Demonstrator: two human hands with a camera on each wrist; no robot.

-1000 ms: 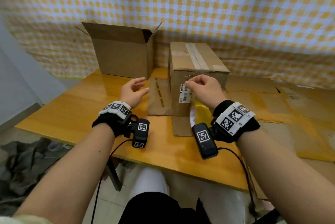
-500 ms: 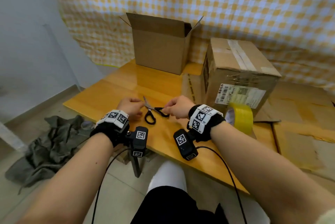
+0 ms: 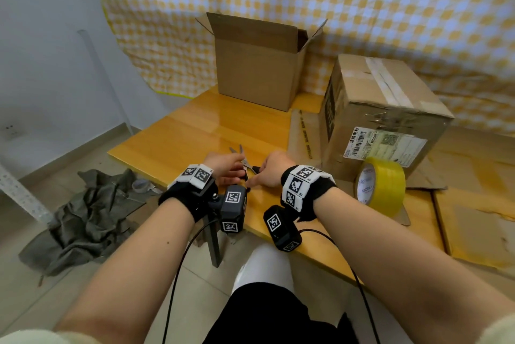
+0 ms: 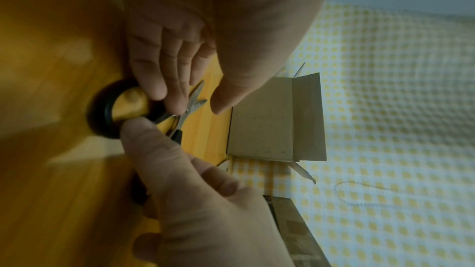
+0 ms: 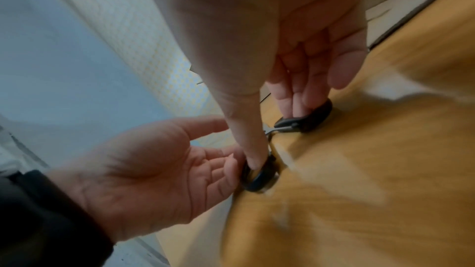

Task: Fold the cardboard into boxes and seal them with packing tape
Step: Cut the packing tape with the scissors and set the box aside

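Observation:
Black-handled scissors (image 3: pixel 245 161) lie on the yellow wooden table (image 3: pixel 181 143) near its front edge, blades pointing away from me. My right hand (image 3: pixel 271 170) grips the handles, thumb on one ring (image 5: pixel 262 178) and fingers on the other (image 5: pixel 316 117). The left hand (image 3: pixel 223 165) is beside it, palm open, straight fingers touching the near ring (image 4: pixel 102 113). A yellow tape roll (image 3: pixel 381 190) stands on edge to the right. Behind it stands a taped-up box (image 3: pixel 384 120) with a shipping label. An open-topped box (image 3: pixel 256 70) stands at the back.
Flattened cardboard sheets (image 3: pixel 473 204) cover the table's right side and lie under the taped box. A grey cloth (image 3: pixel 83 218) is crumpled on the floor at the left. A checked yellow curtain (image 3: pixel 362 9) hangs behind the table.
A second ago my right hand was at the taped box's label and the left hovered. Both came down to the scissors at the front edge, and the right now grips the handles.

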